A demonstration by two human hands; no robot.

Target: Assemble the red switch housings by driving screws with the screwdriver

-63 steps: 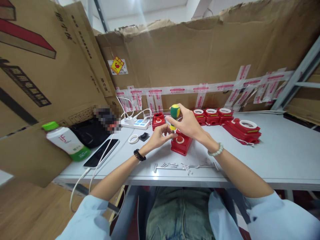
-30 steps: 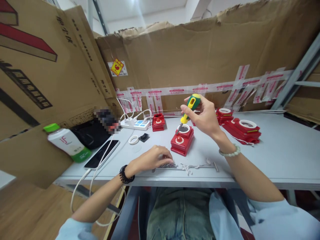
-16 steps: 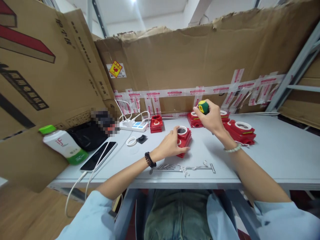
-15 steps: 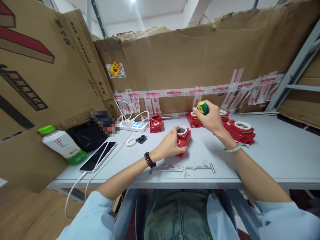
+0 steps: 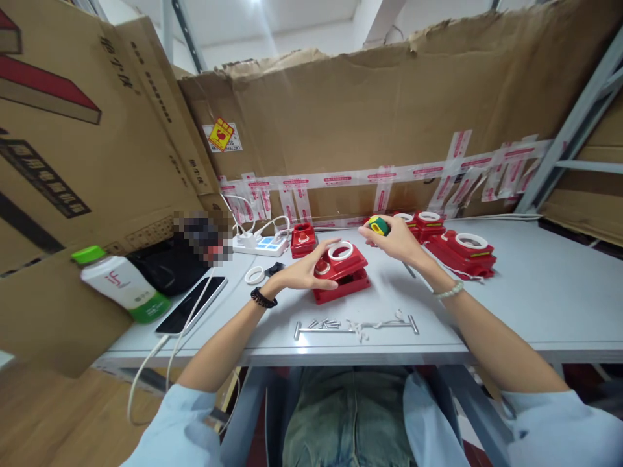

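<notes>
My left hand (image 5: 305, 272) grips the upper part of a red housing (image 5: 351, 264), thumb in front and fingers over the back. This cover carries a white ring (image 5: 347, 254) and sits tilted, with a dark gap between it and the red base (image 5: 343, 294) on the table. In my right hand (image 5: 400, 243) is a screwdriver (image 5: 378, 225) with a green and yellow handle, its shaft showing below the hand and pointing down to the right. Small screws (image 5: 331, 323) and metal T-shaped bars (image 5: 325, 331) with white cord lie nearer me.
Several other red housings (image 5: 467, 256) stand at the back right. A small red box (image 5: 303, 241) is beside a power strip (image 5: 265, 245). To the left are a loose white ring (image 5: 254, 275), a phone (image 5: 192, 305) and a bottle (image 5: 124, 285). Cardboard (image 5: 316, 117) walls the back.
The housing has turned, and its cover is now tilted up off the base in my left hand. My right hand has moved left and down with the screwdriver.
</notes>
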